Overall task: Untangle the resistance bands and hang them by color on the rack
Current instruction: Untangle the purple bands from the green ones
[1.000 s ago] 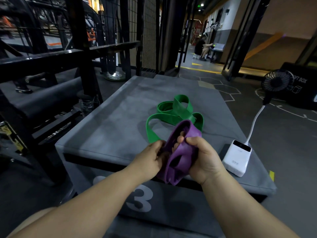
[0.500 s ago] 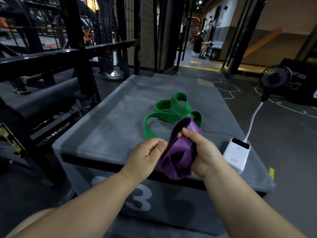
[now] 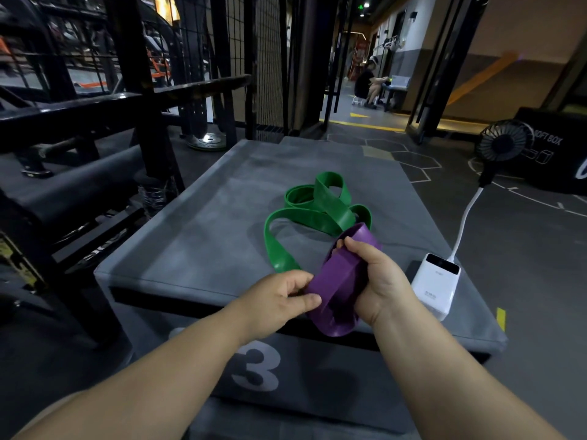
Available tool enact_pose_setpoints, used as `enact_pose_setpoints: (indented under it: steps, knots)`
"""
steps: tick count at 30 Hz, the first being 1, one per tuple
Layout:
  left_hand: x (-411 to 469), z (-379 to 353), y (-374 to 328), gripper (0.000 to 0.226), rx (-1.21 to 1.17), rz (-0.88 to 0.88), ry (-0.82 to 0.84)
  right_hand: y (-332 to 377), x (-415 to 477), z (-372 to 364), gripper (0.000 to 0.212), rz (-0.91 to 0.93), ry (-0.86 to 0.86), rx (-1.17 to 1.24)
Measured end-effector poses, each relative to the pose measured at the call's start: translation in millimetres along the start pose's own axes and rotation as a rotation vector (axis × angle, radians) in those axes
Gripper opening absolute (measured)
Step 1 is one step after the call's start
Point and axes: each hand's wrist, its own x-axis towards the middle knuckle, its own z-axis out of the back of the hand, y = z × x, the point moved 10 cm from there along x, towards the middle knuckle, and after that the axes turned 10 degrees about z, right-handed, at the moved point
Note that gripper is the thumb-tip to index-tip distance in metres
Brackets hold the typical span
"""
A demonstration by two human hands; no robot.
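Purple band (image 3: 341,281) is bunched over the near edge of the box (image 3: 197,236), long axis running away from the body. Left hand (image 3: 279,300) grip pinches its near fold; right hand (image 3: 378,281) grip wraps the far part. Green band (image 3: 317,214) lies just beyond, nearer the right hand. Can't tell if the two bands interlock.

Two resistance bands: one purple band (image 3: 341,281) at lower centre, one green band (image 3: 317,214) at centre. Two hands at lower centre: left hand (image 3: 276,300), right hand (image 3: 382,281). One white power bank (image 3: 435,287) and one fan (image 3: 503,144) at the right.
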Motion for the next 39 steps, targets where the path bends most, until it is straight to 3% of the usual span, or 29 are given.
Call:
enact_pose_setpoints:
  steps: [5, 9, 12, 15, 22, 25, 27, 32, 36, 39]
  knots:
    - [-4, -16, 3, 0.02, -0.128, 0.048, 0.106, -2, 2, 3, 0.017, 0.022, -0.031, 0.029]
    - [-7, -18, 0, 0.017, -0.012, 0.051, 0.107, -1, 2, 1, 0.018, 0.04, -0.025, 0.077]
    - [1, -9, 10, 0.03, 0.156, 0.11, -0.039, -4, 3, -1, 0.014, 0.046, -0.007, 0.133]
    - [4, 12, 30, 0.022, 0.078, 0.23, -0.248, -5, 1, -10, 0.002, 0.028, 0.07, 0.152]
    - [1, 29, 35, 0.068, 0.081, 0.289, -0.258, -4, -3, -25, 0.012, -0.024, 0.244, 0.236]
    - [2, 18, 37, 0.088, -0.164, 0.297, -0.106, -5, -6, -35, 0.021, -0.04, 0.37, 0.262]
    - [0, 11, 35, 0.072, -0.382, 0.309, -0.03, -7, -6, -38, 0.032, -0.054, 0.43, 0.269]
    - [4, 24, 37, 0.028, -0.355, 0.284, -0.161, -8, -10, -38, 0.042, -0.093, 0.473, 0.262]
    - [4, 38, 41, 0.021, -0.191, 0.28, -0.303, -9, -10, -33, 0.053, -0.099, 0.45, 0.21]
    - [3, 55, 44, 0.022, -0.105, 0.272, -0.473, -16, -16, -42, 0.04, -0.173, 0.598, 0.239]
